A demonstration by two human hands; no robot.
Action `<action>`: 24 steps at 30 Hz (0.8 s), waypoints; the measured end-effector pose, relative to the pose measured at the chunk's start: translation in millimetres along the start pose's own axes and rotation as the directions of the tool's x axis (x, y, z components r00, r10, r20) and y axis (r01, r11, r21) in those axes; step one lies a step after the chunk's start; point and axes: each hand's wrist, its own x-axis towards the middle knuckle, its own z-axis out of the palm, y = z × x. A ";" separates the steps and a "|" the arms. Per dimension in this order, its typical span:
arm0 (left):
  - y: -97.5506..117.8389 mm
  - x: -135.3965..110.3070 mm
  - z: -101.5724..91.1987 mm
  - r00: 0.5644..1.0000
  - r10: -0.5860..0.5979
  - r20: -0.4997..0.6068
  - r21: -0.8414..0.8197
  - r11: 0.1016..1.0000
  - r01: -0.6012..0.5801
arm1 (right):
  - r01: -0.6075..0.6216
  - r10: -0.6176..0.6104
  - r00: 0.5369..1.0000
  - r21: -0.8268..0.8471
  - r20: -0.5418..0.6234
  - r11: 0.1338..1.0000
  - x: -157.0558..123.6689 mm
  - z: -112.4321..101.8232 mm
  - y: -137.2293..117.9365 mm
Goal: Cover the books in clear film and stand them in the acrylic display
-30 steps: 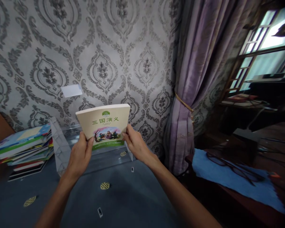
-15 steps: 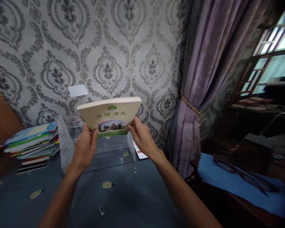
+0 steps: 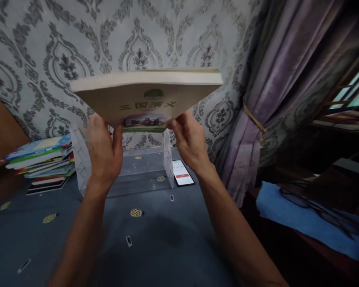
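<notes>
Left hand and right hand hold a paperback titled 三国演义.

Stacked books lie left of a clear acrylic stand (a smartphone just beside it), with eyeglasses on blue cloth at right

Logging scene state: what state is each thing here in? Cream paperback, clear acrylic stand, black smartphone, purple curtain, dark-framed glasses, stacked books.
Cream paperback: closed, tilted, held up in both hands.
Left hand: gripping the paperback's left side.
Right hand: gripping the paperback's right side.
Clear acrylic stand: upright.
Black smartphone: lying face up, screen lit.
Purple curtain: tied back with a tan cord.
Dark-framed glasses: lying on a blue cloth.
Stacked books: piled, edges uneven.
</notes>
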 end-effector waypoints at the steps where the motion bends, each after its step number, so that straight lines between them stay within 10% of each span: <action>1: 1.2 2.0 0.0 1.000 0.006 -0.024 0.002 1.000 -0.006 | 0.010 -0.010 1.000 0.014 -0.014 1.000 1.4 1.3 1.0; 24: -10.3 13.9 34.9 0.997 0.018 -0.071 -0.071 0.997 -0.023 | 0.036 -0.020 0.990 0.110 -0.138 0.993 21.7 12.7 34.0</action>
